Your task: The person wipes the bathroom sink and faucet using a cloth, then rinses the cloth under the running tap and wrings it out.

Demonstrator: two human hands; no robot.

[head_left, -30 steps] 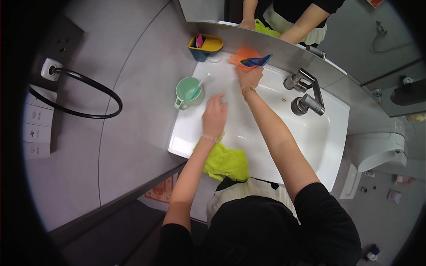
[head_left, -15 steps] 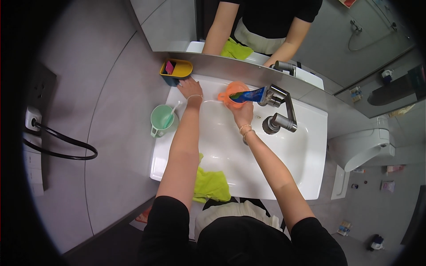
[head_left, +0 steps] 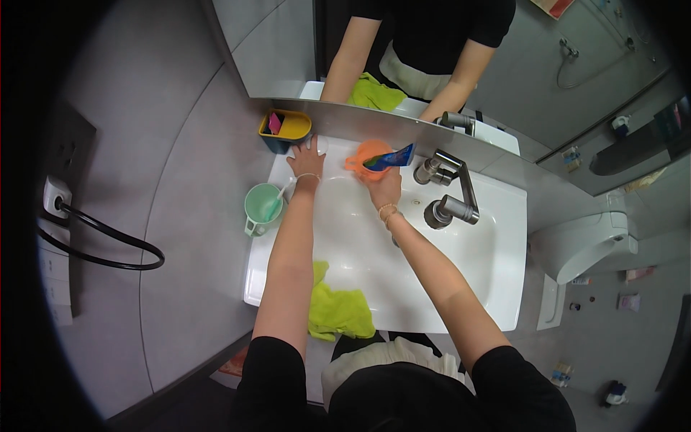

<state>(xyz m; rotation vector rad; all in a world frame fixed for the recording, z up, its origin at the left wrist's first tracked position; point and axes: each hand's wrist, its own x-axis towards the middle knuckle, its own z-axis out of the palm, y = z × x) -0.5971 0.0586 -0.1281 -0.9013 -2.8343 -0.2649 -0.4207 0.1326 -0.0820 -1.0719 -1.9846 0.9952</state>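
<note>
My left hand [head_left: 307, 165] lies on the sink's far left corner with its fingers spread. A small round white disc [head_left: 322, 145] shows beside and partly under its fingertips. Just beyond stands a box [head_left: 293, 124] with a yellow rim and dark blue body, holding something pink. My right hand [head_left: 385, 190] is closed round the near side of an orange cup [head_left: 371, 150] at the sink's back edge. A blue toothpaste tube [head_left: 394, 158] leans out of that cup to the right. Left of my left forearm, a mint green cup [head_left: 260, 200] holds a pale toothbrush [head_left: 279, 196].
A grey metal tap [head_left: 461, 189] rises at the back right of the white sink [head_left: 497, 288]. A lime green cloth [head_left: 342, 311] drapes over its front edge. Behind runs a mirror [head_left: 432, 43]. A black cable [head_left: 115, 261] loops from the left wall; a toilet [head_left: 583, 248] stands right.
My left hand has shifted slightly, and the white disc has come into sight by its fingers. The orange cup with the toothpaste tube has moved a little left, away from the tap.
</note>
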